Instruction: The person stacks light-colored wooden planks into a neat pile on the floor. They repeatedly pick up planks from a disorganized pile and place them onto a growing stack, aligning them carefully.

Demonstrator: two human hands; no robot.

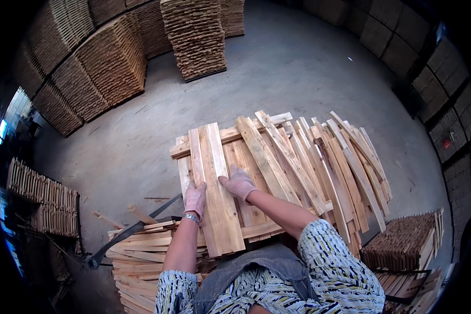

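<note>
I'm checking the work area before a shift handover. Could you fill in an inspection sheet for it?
Surface: planks lie across a front crosspiece and a far crosspiece, above a grey floor.
Job's things: side-by-side planks between the hands.
Clutter: loose boards fanned out at right; wood scraps on the floor.
Hands: both gloved; left hand at the planks' left edge, right hand at their right edge; how firmly the fingers grip cannot be told.
Cables: none certain; a dark strap or bar at left.
Surroundings: tall lumber stack beyond, smaller stack at lower right.
</note>
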